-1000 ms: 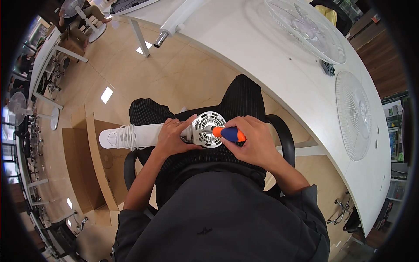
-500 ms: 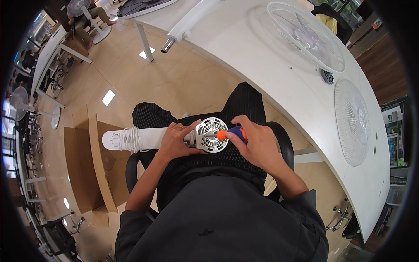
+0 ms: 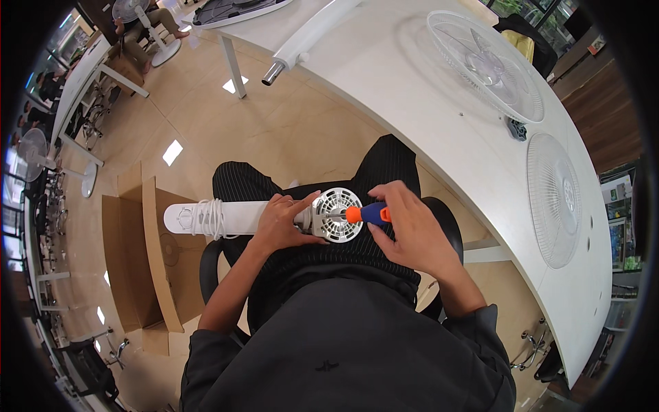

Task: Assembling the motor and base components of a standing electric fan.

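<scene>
Gripping the white fan motor housing (image 3: 335, 215), left hand (image 3: 281, 223) wraps closed; right hand (image 3: 408, 230) fingers clasp orange-blue screwdriver (image 3: 367, 214) against it.

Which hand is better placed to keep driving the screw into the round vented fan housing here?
Right. The right hand already grips the orange and blue screwdriver, its tip at the centre of the round housing. The left hand is busy clamping the white fan column across the lap.

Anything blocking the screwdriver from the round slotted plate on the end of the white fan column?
Nothing visible. The right hand holds the orange-and-blue screwdriver with its shaft already at the round slotted plate. The left hand grips the white column beside the plate, clear of the shaft.
</scene>
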A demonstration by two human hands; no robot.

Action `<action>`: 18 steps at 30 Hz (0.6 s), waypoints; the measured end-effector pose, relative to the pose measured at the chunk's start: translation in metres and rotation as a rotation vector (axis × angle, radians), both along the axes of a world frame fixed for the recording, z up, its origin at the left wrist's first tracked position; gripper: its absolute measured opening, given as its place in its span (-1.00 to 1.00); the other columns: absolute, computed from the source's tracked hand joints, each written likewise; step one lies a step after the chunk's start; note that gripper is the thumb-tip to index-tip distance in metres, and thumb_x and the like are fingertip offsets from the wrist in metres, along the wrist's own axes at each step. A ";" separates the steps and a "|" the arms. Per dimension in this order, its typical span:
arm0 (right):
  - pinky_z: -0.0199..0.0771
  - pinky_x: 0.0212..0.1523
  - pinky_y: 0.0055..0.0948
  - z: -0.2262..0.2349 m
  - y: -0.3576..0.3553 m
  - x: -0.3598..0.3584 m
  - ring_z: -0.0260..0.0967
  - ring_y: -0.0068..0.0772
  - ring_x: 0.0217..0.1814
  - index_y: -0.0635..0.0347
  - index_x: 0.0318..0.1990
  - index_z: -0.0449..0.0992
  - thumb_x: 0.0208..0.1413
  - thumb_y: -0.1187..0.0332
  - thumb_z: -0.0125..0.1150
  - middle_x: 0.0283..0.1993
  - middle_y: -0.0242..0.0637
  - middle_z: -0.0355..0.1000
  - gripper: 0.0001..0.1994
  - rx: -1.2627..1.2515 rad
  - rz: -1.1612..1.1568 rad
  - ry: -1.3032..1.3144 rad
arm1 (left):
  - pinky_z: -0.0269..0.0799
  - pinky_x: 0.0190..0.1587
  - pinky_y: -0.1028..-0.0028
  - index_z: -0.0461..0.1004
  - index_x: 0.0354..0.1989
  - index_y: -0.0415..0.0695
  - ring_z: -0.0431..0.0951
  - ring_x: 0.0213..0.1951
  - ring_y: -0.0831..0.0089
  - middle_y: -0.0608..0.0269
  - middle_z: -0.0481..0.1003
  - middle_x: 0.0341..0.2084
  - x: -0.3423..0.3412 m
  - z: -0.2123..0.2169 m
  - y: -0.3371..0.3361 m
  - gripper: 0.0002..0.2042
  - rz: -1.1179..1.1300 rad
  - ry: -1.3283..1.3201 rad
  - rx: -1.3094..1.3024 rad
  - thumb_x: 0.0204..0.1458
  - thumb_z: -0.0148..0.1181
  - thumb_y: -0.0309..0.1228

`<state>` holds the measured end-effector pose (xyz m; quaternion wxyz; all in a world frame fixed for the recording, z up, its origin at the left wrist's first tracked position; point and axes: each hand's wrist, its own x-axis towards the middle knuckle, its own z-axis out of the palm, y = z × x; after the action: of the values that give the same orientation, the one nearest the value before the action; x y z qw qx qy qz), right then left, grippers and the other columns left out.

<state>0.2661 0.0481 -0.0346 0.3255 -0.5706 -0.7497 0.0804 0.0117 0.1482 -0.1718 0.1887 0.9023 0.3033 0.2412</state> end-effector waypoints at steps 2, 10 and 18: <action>0.48 -0.42 -0.25 -0.002 0.000 0.000 0.52 -0.09 -0.38 0.24 -0.07 0.36 0.14 0.24 0.36 -0.33 -0.11 0.47 -0.64 -0.061 0.076 0.005 | 0.33 -0.15 0.34 0.42 0.30 0.07 0.49 -0.45 0.31 0.27 0.46 -0.57 0.001 0.001 0.000 0.02 0.001 0.005 -0.017 -0.53 0.64 0.09; 0.49 -0.43 -0.22 0.002 0.000 -0.001 0.52 -0.03 -0.39 0.26 -0.06 0.34 0.19 0.21 0.29 -0.32 -0.05 0.47 -0.64 -0.165 0.010 0.041 | 0.33 -0.12 0.33 0.43 0.29 0.07 0.50 -0.43 0.31 0.27 0.47 -0.57 0.000 0.003 0.001 0.01 0.001 0.019 -0.039 -0.53 0.64 0.08; 0.48 -0.44 -0.17 0.006 -0.001 -0.006 0.52 0.05 -0.43 0.28 -0.04 0.34 0.21 0.11 0.28 -0.38 -0.04 0.50 -0.58 -0.270 -0.137 -0.048 | 0.34 -0.10 0.33 0.43 0.29 0.07 0.51 -0.40 0.30 0.24 0.51 -0.53 0.001 0.001 0.001 0.01 -0.004 -0.015 -0.018 -0.53 0.64 0.08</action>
<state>0.2602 0.0467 -0.0283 0.2323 -0.6609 -0.6988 0.1444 0.0123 0.1492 -0.1709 0.1995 0.8994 0.3021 0.2451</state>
